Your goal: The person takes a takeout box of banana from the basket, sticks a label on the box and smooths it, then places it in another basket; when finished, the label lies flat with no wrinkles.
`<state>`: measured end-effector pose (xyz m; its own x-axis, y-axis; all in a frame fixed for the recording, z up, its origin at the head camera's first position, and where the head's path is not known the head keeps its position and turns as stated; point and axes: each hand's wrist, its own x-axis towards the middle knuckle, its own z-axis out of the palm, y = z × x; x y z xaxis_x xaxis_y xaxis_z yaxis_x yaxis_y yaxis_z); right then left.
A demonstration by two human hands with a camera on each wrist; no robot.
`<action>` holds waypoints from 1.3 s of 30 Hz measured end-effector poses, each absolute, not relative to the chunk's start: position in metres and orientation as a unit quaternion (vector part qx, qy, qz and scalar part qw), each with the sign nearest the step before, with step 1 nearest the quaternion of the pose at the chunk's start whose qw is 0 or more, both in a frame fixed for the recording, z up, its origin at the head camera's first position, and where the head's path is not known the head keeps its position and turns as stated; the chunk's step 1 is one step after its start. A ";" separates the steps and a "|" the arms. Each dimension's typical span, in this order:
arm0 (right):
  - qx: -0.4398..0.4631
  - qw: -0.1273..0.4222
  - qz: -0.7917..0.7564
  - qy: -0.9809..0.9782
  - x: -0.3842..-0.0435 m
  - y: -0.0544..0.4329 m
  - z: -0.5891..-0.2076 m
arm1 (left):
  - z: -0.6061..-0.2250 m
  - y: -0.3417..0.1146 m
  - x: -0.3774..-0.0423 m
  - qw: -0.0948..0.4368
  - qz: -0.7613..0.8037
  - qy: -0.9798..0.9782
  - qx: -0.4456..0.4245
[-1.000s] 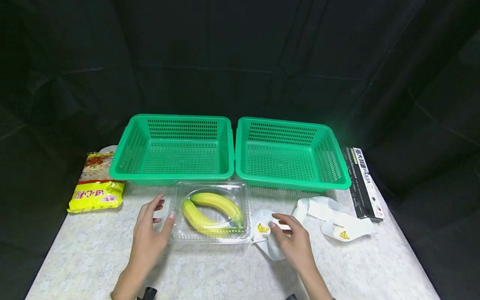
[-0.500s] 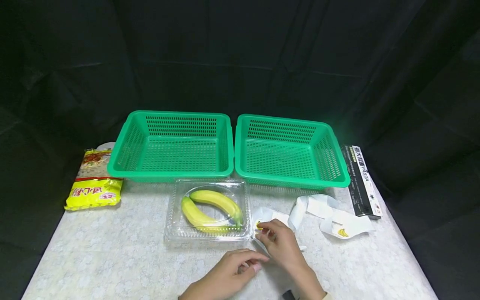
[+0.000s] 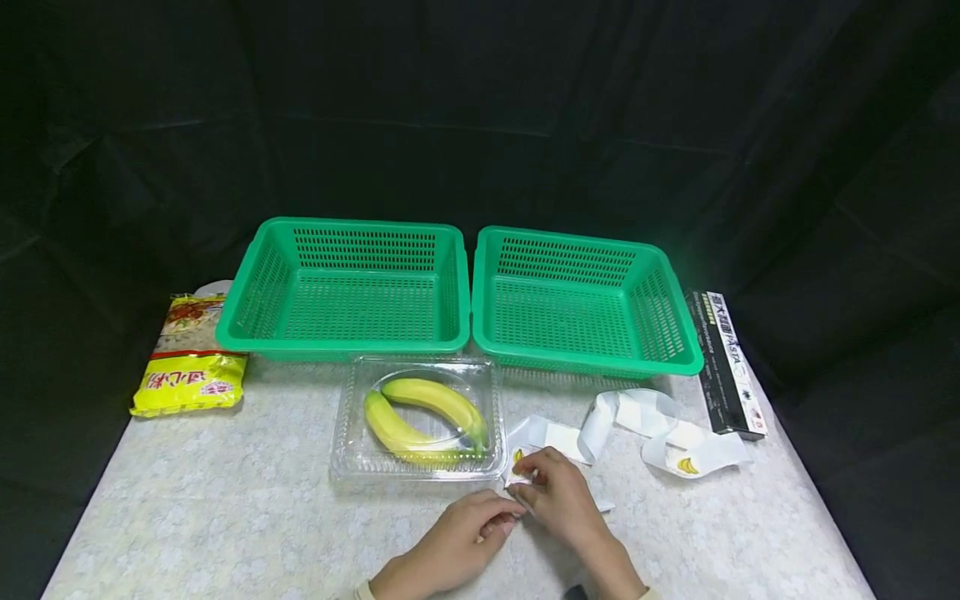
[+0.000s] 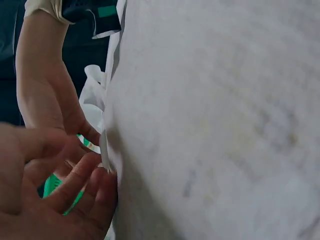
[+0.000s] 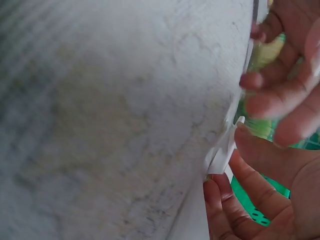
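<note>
My right hand (image 3: 564, 502) pinches the near end of a white strip of banana stickers (image 3: 562, 439) on the table, right of a clear plastic clamshell (image 3: 343, 454). In the right wrist view, a piece of the strip (image 5: 223, 156) sits between its thumb and fingers. Just to the left, my left hand (image 3: 467, 537) lies low over the cloth, its fingertips close to that end. Its thumb and fingers look apart in the right wrist view, holding nothing visible. Two bananas (image 3: 438, 402) lie inside the closed clamshell. One printed banana sticker (image 3: 518, 456) shows beside the right fingertips.
Two green baskets (image 3: 341, 346) (image 3: 592, 360) stand side by side behind the clamshell. At far left lies a yellow food bag (image 3: 187, 383), with a white round thing partly hidden behind it. A black pasta box (image 3: 723, 367) lies at far right, beyond the strip's curled far end.
My left hand has moved from the clamshell's left side to beside the right hand. The right hand has shifted slightly down and left and now pinches the strip's end.
</note>
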<state>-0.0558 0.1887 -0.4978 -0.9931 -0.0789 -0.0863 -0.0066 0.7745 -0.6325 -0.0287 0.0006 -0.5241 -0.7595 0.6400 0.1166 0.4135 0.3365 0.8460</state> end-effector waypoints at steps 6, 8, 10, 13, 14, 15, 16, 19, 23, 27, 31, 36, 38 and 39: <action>-0.020 0.062 -0.341 0.938 -0.055 0.188 -0.501 | -0.525 0.003 -0.023 0.059 0.366 0.834 0.409; -0.018 0.064 -0.342 0.937 -0.054 0.188 -0.502 | -0.526 0.004 -0.022 0.045 0.344 0.836 0.425; -0.018 0.066 -0.340 0.938 -0.053 0.188 -0.503 | -0.528 0.004 -0.021 0.041 0.330 0.839 0.432; -0.022 0.065 -0.333 0.940 -0.052 0.189 -0.504 | -0.529 0.004 -0.020 0.045 0.323 0.841 0.432; -0.023 0.065 -0.332 0.941 -0.052 0.189 -0.505 | -0.529 0.004 -0.020 0.047 0.323 0.842 0.430; -0.025 0.066 -0.331 0.941 -0.052 0.188 -0.505 | -0.529 0.004 -0.020 0.051 0.324 0.842 0.428; -0.025 0.068 -0.332 0.940 -0.052 0.188 -0.505 | -0.529 0.003 -0.020 0.055 0.326 0.842 0.426; -0.023 0.071 -0.333 0.940 -0.052 0.188 -0.506 | -0.529 0.003 -0.020 0.064 0.332 0.843 0.418; -0.020 0.072 -0.333 0.940 -0.052 0.188 -0.505 | -0.530 0.004 -0.020 0.069 0.341 0.844 0.407; -0.017 0.069 -0.337 0.939 -0.052 0.188 -0.504 | -0.531 0.005 -0.020 0.062 0.337 0.848 0.404; -0.009 0.065 -0.338 0.939 -0.053 0.186 -0.503 | -0.530 0.005 -0.021 0.057 0.338 0.848 0.403; -0.003 0.065 -0.340 0.938 -0.053 0.186 -0.502 | -0.531 0.005 -0.022 0.048 0.338 0.848 0.405; -0.001 0.066 -0.344 0.937 -0.054 0.186 -0.502 | -0.532 0.006 -0.022 0.044 0.337 0.849 0.404; 0.001 0.065 -0.347 0.936 -0.054 0.186 -0.503 | -0.533 0.006 -0.022 0.042 0.337 0.850 0.402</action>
